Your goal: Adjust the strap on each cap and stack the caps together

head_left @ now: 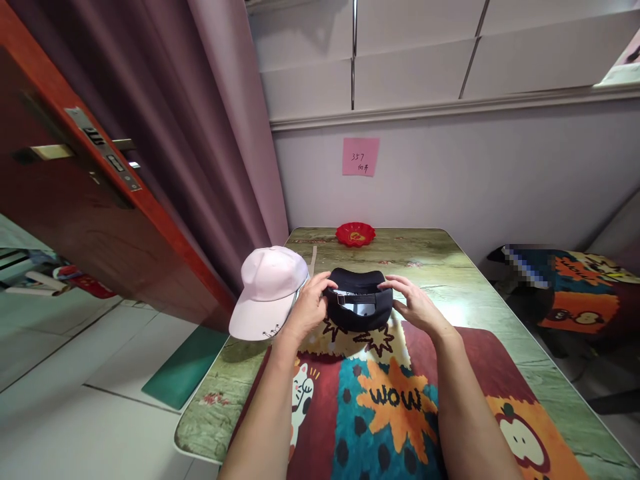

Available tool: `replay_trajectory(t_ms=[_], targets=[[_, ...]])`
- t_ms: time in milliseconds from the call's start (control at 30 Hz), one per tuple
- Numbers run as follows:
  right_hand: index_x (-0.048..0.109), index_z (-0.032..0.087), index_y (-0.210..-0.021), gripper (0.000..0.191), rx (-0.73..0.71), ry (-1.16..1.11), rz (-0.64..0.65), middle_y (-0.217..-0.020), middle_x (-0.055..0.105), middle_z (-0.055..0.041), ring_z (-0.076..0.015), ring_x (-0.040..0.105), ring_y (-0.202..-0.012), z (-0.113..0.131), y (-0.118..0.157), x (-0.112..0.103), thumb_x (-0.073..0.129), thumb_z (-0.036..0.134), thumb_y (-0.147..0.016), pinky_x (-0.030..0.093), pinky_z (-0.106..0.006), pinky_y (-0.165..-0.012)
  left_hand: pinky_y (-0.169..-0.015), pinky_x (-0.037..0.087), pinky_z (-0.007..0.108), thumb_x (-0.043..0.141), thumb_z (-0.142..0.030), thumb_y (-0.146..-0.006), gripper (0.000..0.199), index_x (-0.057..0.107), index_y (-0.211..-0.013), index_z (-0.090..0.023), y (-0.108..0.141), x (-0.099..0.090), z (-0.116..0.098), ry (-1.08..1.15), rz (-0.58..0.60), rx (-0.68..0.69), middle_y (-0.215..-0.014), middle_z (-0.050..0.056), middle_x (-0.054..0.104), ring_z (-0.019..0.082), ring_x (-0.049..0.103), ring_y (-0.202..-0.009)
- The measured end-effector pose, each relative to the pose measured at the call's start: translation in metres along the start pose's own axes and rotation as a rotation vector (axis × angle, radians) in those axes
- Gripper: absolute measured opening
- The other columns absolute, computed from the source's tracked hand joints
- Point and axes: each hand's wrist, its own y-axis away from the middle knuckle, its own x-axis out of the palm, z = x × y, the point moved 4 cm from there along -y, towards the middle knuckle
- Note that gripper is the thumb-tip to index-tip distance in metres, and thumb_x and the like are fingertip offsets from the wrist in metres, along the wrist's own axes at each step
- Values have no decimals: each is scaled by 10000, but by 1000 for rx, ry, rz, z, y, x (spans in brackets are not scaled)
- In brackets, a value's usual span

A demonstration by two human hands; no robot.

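Between my two hands is a black cap (pixel 364 323), its back strap and buckle facing me and its opening showing. My left hand (pixel 311 301) grips the cap's left edge with the fingers on top. On the opposite edge, my right hand (pixel 414 303) holds it with thumb and fingers. A pale pink cap (pixel 273 280) with small metal rings on its brim sits to the left, just beside my left hand. Beneath the black cap lies a colourful mat (pixel 395 400) printed with "WOW" and cartoon figures.
The green wood-patterned table (pixel 425 257) bears a red scalloped dish (pixel 355 233) at its far edge. A pink note (pixel 361 157) is stuck to the wall behind. An open wooden door (pixel 100 220) and a purple curtain (pixel 215 133) stand at left. A patterned cloth-covered seat (pixel 580 287) is at right.
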Motion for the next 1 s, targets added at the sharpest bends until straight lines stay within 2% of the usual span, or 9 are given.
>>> replay_trajectory(t_ms=[67,133,233,333,433,533,667,800,1000], targets=[[743,269,-1034,284,-8,-59,-12,-1409,608,-82,-293,599,-1255,4,-1,-5,578,149,-837,443,-518,-1080,-1169,386,489,523,-97,-809,252,724,-905,-215,0,-5,-4,99,34,-24,-1363,93,642,270,570,-1300],[734,249,-1000,165,-25,-208,-16,-1363,643,-87,-291,608,-1237,11,1,-14,612,261,-890,447,-491,-1078,-1155,403,463,605,-189,-840,139,725,-909,-200,0,-13,-10,271,76,-76,-1303,95,683,272,598,-1260],[716,222,-1052,239,-33,-548,5,-1171,726,-87,-267,659,-1110,25,7,-28,660,408,-914,508,-415,-988,-1072,479,410,731,-322,-824,252,738,-1024,-169,1,-26,-22,621,52,-159,-1140,91,751,262,670,-1123],[705,206,-984,282,24,-849,-20,-949,744,-59,-220,684,-879,39,12,-33,727,462,-867,556,-335,-800,-981,545,378,826,-334,-737,348,747,-1029,-164,3,-34,-27,976,-106,-247,-1012,76,778,259,714,-1021],[700,208,-932,278,146,-1055,-8,-817,718,-26,-176,655,-698,51,10,-24,787,433,-793,547,-281,-646,-994,559,408,827,-295,-723,319,743,-1005,-171,4,-26,-22,1234,-193,-349,-980,74,788,282,725,-1052],[713,217,-1001,299,262,-1230,29,-799,731,-2,-146,651,-619,57,4,-6,794,335,-738,553,-251,-602,-1063,526,446,742,-332,-808,221,740,-958,-169,5,-9,-13,1405,-187,-444,-944,83,793,298,703,-1139],[698,244,-932,215,343,-1394,-15,-892,771,1,-169,722,-715,53,-6,16,730,289,-724,617,-291,-714,-1125,471,494,623,-559,-878,414,737,-1009,-184,9,10,-6,1474,-139,-437,-1056,110,785,324,619,-1288],[694,248,-929,216,396,-1495,-1,-948,792,-21,-233,763,-893,48,-13,34,671,279,-717,624,-410,-883,-1143,436,528,532,-800,-807,694,721,-1133,-217,18,21,-12,1450,-175,-352,-1207,117,747,356,534,-1376],[716,184,-982,318,393,-1528,93,-974,802,-91,-293,744,-1037,46,-22,52,635,221,-677,593,-494,-952,-1169,397,498,329,-893,-816,927,654,-1333,-196,21,27,-35,1431,-128,-341,-1321,131,693,344,490,-1412]])
